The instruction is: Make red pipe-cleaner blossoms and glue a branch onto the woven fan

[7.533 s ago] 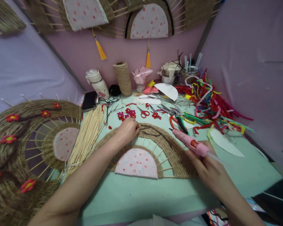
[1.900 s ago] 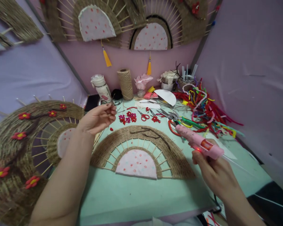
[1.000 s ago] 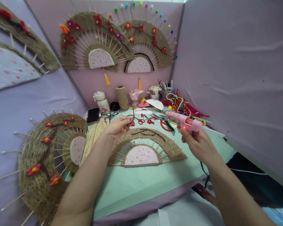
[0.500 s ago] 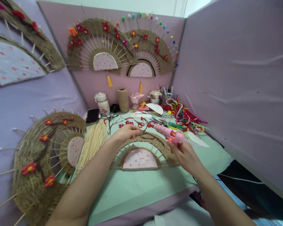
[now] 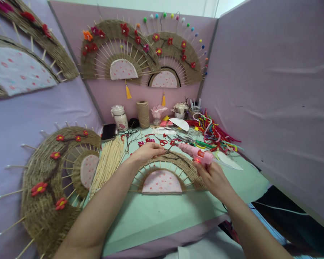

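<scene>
A pink hot glue gun (image 5: 196,153) is in my right hand (image 5: 212,176), its nozzle pointing left and a small red light glowing near the grip. My left hand (image 5: 148,151) is closed in a pinch on a thin dark twig (image 5: 169,148) at the upper edge of a half-round twine fan (image 5: 190,163). This fan lies flat on the table, with pale sticks radiating from a pink dotted half-circle (image 5: 162,182). The nozzle is close to the twig's right end, near a small red flower (image 5: 172,142); whether they touch I cannot tell.
Left of the fan lies a bundle of thin sticks (image 5: 108,158) beside another flowered fan (image 5: 47,176). Behind stand a white bottle (image 5: 120,118) and a twine spool (image 5: 143,115). Red-handled scissors (image 5: 163,142), pliers (image 5: 205,144) and a pile of pipe cleaners (image 5: 213,129) lie farther back.
The whole view has shifted slightly, so things sit a little farther right. Both hands keep nearly the same pose over the fan, with the glue gun still in the right one.
</scene>
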`<state>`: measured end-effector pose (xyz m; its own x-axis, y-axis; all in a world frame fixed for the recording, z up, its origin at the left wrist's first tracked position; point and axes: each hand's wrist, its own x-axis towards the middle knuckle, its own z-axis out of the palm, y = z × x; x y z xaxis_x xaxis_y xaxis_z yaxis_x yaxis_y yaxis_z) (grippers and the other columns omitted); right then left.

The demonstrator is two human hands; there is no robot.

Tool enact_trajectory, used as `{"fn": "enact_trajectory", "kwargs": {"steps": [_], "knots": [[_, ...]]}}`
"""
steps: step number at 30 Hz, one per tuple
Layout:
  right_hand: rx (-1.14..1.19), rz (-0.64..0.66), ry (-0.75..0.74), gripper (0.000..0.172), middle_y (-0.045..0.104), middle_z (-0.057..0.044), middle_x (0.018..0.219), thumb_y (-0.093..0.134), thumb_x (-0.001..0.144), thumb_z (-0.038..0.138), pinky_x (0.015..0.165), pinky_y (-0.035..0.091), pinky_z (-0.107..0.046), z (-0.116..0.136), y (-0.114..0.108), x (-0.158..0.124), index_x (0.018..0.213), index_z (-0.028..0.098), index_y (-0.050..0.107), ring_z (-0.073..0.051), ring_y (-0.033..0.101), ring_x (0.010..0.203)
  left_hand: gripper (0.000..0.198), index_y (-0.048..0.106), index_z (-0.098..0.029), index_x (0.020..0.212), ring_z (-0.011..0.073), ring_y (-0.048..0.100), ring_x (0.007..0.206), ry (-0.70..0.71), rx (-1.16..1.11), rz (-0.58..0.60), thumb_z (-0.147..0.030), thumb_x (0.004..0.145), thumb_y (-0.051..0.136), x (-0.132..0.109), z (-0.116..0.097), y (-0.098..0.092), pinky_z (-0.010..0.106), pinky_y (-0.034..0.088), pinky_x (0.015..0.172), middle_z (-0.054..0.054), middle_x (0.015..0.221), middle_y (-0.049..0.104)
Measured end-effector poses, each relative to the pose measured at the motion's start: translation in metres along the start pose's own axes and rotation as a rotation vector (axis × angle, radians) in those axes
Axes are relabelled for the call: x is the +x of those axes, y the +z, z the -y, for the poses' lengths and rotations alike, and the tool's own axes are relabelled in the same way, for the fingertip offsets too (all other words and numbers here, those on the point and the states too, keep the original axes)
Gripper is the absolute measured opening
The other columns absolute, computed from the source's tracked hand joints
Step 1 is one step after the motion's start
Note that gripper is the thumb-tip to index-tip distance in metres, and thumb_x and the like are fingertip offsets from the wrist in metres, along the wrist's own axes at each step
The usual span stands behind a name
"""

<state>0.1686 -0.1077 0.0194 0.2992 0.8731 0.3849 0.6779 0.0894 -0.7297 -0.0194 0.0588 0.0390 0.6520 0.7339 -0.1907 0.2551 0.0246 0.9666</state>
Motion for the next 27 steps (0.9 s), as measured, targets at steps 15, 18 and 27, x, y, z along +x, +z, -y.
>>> {"fn": "enact_trajectory", "kwargs": {"steps": [15,18,27], "knots": [[0.002,0.009,-0.001,0.032,0.046,0.000,0.056,0.044,0.090,0.045,0.062,0.045,-0.031,0.002,0.006,-0.004,0.074,0.022,0.060,-0.022,0.055,0.066,0.024,0.069,-0.017,0.066,0.0087,0.039,0.052,-0.004,0.012,0.014,-0.037,0.060,0.079,-0.001,-0.002,0.000,0.024,0.028,0.052,-0.003,0.057,0.056],[0.010,0.013,-0.001,0.032,0.048,-0.001,0.056,0.044,0.090,0.045,0.064,0.047,-0.032,0.002,0.006,-0.004,0.075,0.022,0.061,-0.023,0.057,0.068,0.026,0.069,-0.016,0.067,0.0089,0.039,0.052,0.003,0.001,0.015,-0.038,0.059,0.079,-0.001,-0.002,0.000,0.024,0.027,0.051,-0.002,0.057,0.056],[0.049,0.074,-0.013,0.035,0.067,-0.008,0.095,0.045,0.093,0.043,0.083,0.048,-0.033,-0.003,0.011,-0.006,0.104,0.017,0.065,-0.021,0.061,0.085,0.023,0.069,-0.017,0.067,0.0084,0.040,0.052,0.001,-0.026,-0.027,-0.036,0.059,0.079,-0.002,-0.004,0.002,0.024,0.029,0.051,-0.003,0.058,0.057]]}}
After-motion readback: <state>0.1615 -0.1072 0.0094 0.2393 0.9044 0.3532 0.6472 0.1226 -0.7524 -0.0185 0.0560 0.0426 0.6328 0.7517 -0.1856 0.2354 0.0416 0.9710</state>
